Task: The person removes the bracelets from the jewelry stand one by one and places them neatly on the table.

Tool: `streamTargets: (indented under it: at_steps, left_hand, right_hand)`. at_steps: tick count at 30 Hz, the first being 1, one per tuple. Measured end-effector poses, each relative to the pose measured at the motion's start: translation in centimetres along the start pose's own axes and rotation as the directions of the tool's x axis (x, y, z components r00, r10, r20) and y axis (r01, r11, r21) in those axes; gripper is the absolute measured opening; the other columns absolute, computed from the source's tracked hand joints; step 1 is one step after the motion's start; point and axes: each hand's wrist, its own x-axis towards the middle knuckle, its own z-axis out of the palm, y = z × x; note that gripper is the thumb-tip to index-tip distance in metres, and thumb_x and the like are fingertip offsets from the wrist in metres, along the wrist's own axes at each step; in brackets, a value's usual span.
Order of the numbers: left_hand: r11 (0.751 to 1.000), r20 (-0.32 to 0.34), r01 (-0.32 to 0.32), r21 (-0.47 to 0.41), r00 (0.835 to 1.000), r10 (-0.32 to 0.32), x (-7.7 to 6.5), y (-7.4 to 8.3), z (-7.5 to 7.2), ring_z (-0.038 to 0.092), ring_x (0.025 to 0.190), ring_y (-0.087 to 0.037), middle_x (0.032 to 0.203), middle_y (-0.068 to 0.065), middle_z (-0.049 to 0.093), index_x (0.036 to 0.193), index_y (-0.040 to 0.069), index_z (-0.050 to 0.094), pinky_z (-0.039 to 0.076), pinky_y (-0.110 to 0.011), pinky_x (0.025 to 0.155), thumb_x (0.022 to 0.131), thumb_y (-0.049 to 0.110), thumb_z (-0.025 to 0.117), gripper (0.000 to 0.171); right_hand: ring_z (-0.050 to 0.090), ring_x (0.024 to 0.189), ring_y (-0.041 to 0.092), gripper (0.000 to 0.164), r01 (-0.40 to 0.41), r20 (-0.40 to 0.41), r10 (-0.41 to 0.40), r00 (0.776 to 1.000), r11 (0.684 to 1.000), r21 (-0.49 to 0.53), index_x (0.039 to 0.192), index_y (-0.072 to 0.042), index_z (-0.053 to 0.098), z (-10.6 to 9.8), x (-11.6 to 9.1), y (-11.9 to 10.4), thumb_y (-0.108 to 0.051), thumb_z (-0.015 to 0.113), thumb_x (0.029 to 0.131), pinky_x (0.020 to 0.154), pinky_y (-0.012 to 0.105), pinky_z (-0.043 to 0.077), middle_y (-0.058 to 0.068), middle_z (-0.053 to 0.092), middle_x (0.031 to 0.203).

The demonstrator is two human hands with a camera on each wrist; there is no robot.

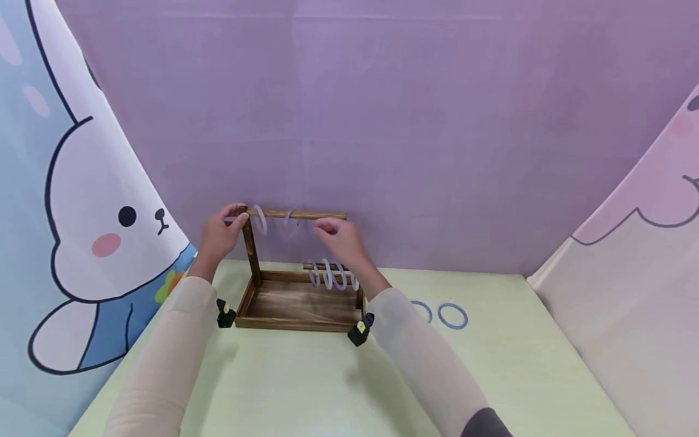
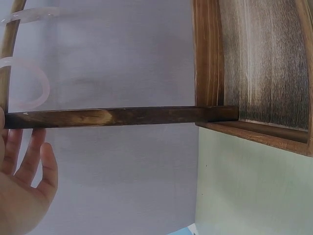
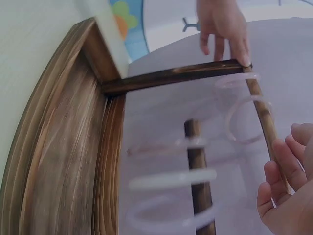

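A dark brown wooden rack [image 1: 297, 326] with a tray base stands on the table. My left hand [image 1: 220, 233] pinches the top corner where its upright post [image 2: 127, 116] meets the upper bar [image 1: 322, 215]. Two pale, see-through rings hang from that bar: a pinkish ring [image 1: 261, 220] near the left hand and another ring [image 1: 289, 223] farther right. By the bar's right part is my right hand [image 1: 344, 243], fingers loosely bent, with no ring visible in them. Several pale rings [image 1: 327, 274] hang on the shorter lower bar [image 3: 198, 159], partly behind the right forearm.
Two blue rings lie on the table right of the rack; one blue ring [image 1: 452, 315] is fully seen, the other blue ring [image 1: 428, 311] is partly behind the right sleeve. A purple cloth [image 1: 437, 152] hangs close behind the rack. Cartoon-printed cloth [image 1: 82, 243] covers the left side.
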Motion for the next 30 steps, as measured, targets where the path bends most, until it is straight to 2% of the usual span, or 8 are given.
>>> streamTargets:
  at_steps: [3, 6, 15, 18, 23, 25, 30]
  left_hand:
    - [0.999, -0.017, -0.033, -0.007, 0.999, 0.033, -0.1, -0.2, -0.1, 0.062, 0.12, -0.047, 0.136, -0.025, 0.06, 0.141, 0.007, 0.057, 0.052, -0.059, 0.098, 0.107, 0.039, 0.051, 0.047]
    - [0.999, -0.025, -0.05, -0.005, 0.998, 0.05, -0.1, -0.2, -0.3, 0.062, 0.119, -0.047, 0.135, -0.026, 0.061, 0.14, 0.007, 0.057, 0.052, -0.059, 0.097, 0.107, 0.038, 0.051, 0.045]
    - [0.999, -0.017, -0.031, 0.024, 0.999, 0.032, -0.2, -0.2, -0.2, 0.062, 0.121, -0.046, 0.137, -0.023, 0.061, 0.141, 0.008, 0.057, 0.052, -0.059, 0.097, 0.107, 0.039, 0.05, 0.046]
    - [0.999, -0.013, -0.033, 0.027, 0.999, 0.034, -0.3, 0.0, -0.1, 0.062, 0.121, -0.046, 0.138, -0.024, 0.06, 0.142, 0.008, 0.056, 0.052, -0.059, 0.098, 0.107, 0.039, 0.05, 0.047]
    - [0.999, -0.01, -0.034, 0.031, 0.999, 0.035, -0.2, 0.1, 0.1, 0.062, 0.121, -0.046, 0.138, -0.024, 0.061, 0.142, 0.009, 0.056, 0.052, -0.059, 0.097, 0.107, 0.04, 0.05, 0.047]
    - [0.999, -0.006, -0.031, 0.028, 0.999, 0.031, -0.2, 0.1, 0.1, 0.062, 0.122, -0.046, 0.138, -0.023, 0.06, 0.143, 0.009, 0.056, 0.052, -0.059, 0.097, 0.107, 0.04, 0.049, 0.048]
    - [0.999, -0.003, -0.035, 0.016, 0.999, 0.035, -0.1, 0.0, 0.1, 0.061, 0.121, -0.046, 0.138, -0.024, 0.06, 0.144, 0.008, 0.055, 0.052, -0.059, 0.098, 0.107, 0.04, 0.049, 0.049]
  right_hand:
    - [0.068, 0.099, 0.015, 0.023, -0.016, -0.004, 0.016, 1.0, 1.0, 0.008, 0.118, -0.02, 0.076, 0.9, 0.4, -0.7, -0.03, 0.067, 0.1, 0.084, 0.035, 0.058, -0.003, 0.075, 0.111]
    - [0.067, 0.097, 0.015, 0.025, -0.038, 0.003, 0.038, 0.999, 0.999, 0.024, 0.12, -0.018, 0.076, 1.8, 0.8, -1.2, -0.03, 0.067, 0.1, 0.081, 0.034, 0.057, -0.002, 0.075, 0.109]
    - [0.067, 0.1, 0.017, 0.023, -0.105, 0.013, 0.104, 0.994, 0.992, 0.072, 0.116, -0.014, 0.077, 3.8, 1.4, -1.4, -0.027, 0.067, 0.1, 0.087, 0.038, 0.058, 0.0, 0.075, 0.108]
    - [0.067, 0.1, 0.017, 0.026, -0.114, 0.014, 0.113, 0.993, 0.99, 0.078, 0.117, -0.013, 0.076, 4.2, 1.6, -1.4, -0.029, 0.069, 0.098, 0.085, 0.036, 0.057, 0.001, 0.075, 0.11]
    - [0.067, 0.102, 0.017, 0.028, -0.132, 0.015, 0.131, 0.991, 0.986, 0.106, 0.117, -0.017, 0.077, 4.6, 1.6, -2.1, -0.034, 0.073, 0.095, 0.085, 0.035, 0.058, 0.0, 0.075, 0.114]
    - [0.068, 0.102, 0.016, 0.026, -0.149, 0.005, 0.149, 0.989, 0.98, 0.129, 0.115, -0.02, 0.077, 4.8, 1.6, -2.4, -0.035, 0.074, 0.094, 0.087, 0.038, 0.058, -0.002, 0.074, 0.113]
    - [0.069, 0.098, 0.013, 0.022, -0.187, -0.049, 0.197, 0.979, 0.969, 0.16, 0.108, -0.021, 0.08, 5.5, 1.8, -2.8, -0.035, 0.077, 0.092, 0.084, 0.035, 0.058, -0.004, 0.076, 0.107]
